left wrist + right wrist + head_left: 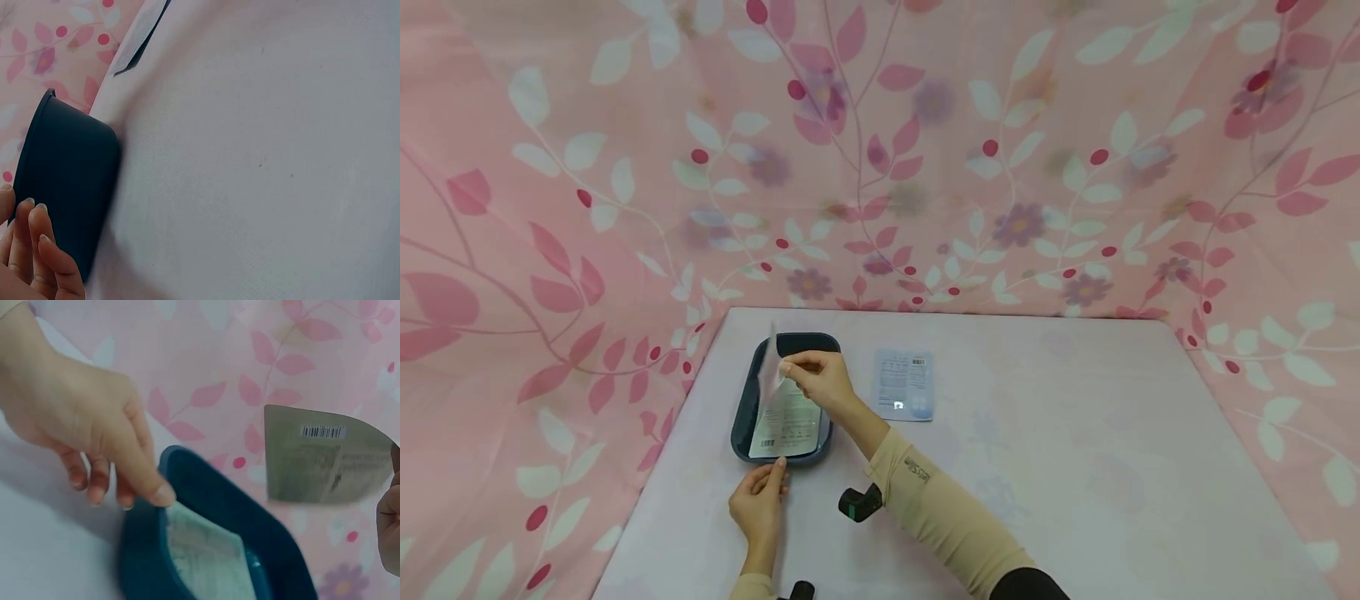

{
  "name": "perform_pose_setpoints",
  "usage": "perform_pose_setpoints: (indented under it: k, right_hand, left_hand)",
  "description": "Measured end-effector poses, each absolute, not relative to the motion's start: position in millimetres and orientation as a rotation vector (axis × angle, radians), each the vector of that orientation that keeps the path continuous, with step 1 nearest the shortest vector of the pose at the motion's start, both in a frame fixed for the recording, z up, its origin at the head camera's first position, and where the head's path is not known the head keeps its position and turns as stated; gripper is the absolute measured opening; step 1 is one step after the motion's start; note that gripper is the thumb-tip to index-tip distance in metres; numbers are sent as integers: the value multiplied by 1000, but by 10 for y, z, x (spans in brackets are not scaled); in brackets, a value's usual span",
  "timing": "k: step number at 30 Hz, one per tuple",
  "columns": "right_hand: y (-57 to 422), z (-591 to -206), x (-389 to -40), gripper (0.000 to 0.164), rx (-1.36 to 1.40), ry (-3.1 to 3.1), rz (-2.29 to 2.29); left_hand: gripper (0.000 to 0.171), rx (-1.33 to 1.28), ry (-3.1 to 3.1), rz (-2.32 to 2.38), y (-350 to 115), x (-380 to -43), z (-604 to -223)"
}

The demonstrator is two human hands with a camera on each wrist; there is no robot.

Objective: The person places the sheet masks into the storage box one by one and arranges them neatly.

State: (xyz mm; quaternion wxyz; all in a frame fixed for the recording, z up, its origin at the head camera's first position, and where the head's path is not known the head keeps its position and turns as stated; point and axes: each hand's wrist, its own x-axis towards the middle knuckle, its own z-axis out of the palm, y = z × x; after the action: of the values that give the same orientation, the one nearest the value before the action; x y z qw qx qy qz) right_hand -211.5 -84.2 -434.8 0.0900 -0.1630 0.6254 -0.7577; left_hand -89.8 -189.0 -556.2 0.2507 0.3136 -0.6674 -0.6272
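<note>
A dark teal, deep rectangular bin (pixel 741 437) stands on the table's left part, a flat pale packet (pixel 805 425) with small print lying inside it. My left hand (pixel 758 504) holds the bin's near rim, thumb (pixel 161 494) on the edge and curled fingers (pixel 39 247) against the outer wall. Over the bin, my right hand (pixel 820 379) pinches a second flat packet (pixel 769 379) by its edge and holds it upright. Its printed back with a barcode shows in the right wrist view, where the right hand (pixel 390 519) is mostly cut off.
A light blue flat packet (pixel 904 385) with print and a barcode lies on the table right of the bin. The white table (pixel 1075 467) ends at a pink floral cloth (pixel 925 167) behind and at the sides. A black wrist device (pixel 860 503) shows beside my right forearm.
</note>
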Motion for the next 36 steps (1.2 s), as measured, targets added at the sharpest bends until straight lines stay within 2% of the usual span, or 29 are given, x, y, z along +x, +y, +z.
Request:
perform_pose_setpoints:
  k: [12, 19, 29, 36]
  right_hand:
    - [-849, -4749, -2125, 15, -241, 2150, -2156]
    - [-781, -4779, -2167, 14, -155, 2238, -2222]
    - [-765, -5020, -2146, 10, 132, 2351, -2224]
    - [-697, -5094, -2116, 10, 119, 2367, -2161]
  left_hand:
    - [22, 821, -1825, -1723, -1792, -832, -5224]
    - [22, 815, -1827, -1718, -1784, -834, -5201]
    - [22, 820, -1816, -1729, -1788, -835, -5206]
    - [22, 828, -1811, -1734, -1792, -833, -5216]
